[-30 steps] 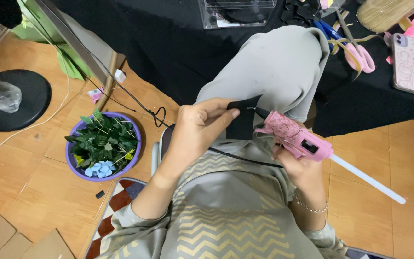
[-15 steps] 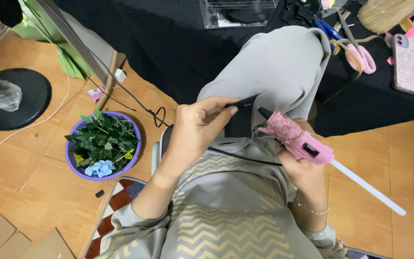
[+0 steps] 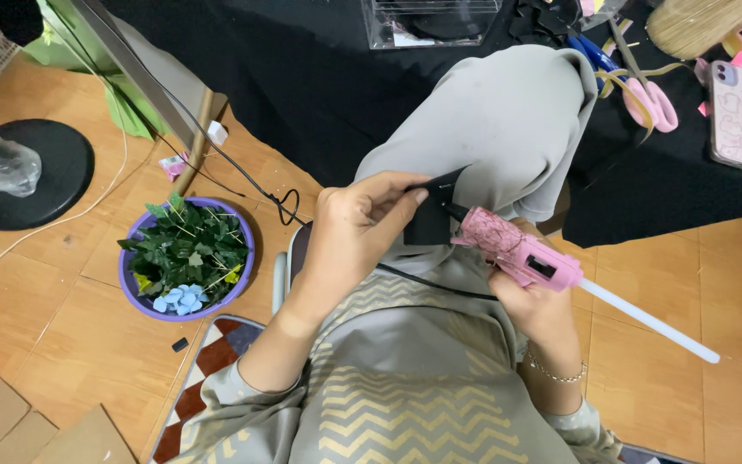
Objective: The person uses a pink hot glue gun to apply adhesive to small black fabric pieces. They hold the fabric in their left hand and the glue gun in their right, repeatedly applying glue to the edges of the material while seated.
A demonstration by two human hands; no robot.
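Glue gun [image 3: 521, 251] nozzle touches black piece [image 3: 434, 215] pinched in left hand [image 3: 358, 241].

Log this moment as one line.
left hand: pinches small black fabric piece | right hand: holds pink glue gun, nozzle at fabric

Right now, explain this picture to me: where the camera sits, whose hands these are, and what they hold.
The camera sits on a person's head and looks straight down, so you see their own lap, both arms and the floor. The left hand pinches a small piece of black material between its fingers. The right hand grips a pink glue gun, its nozzle at the black piece and a white glue stick jutting out of the back. On the wooden floor to the left stands a purple bowl of green leaves and small blue flowers. At the top, a black cloth carries pink-handled scissors and a phone.
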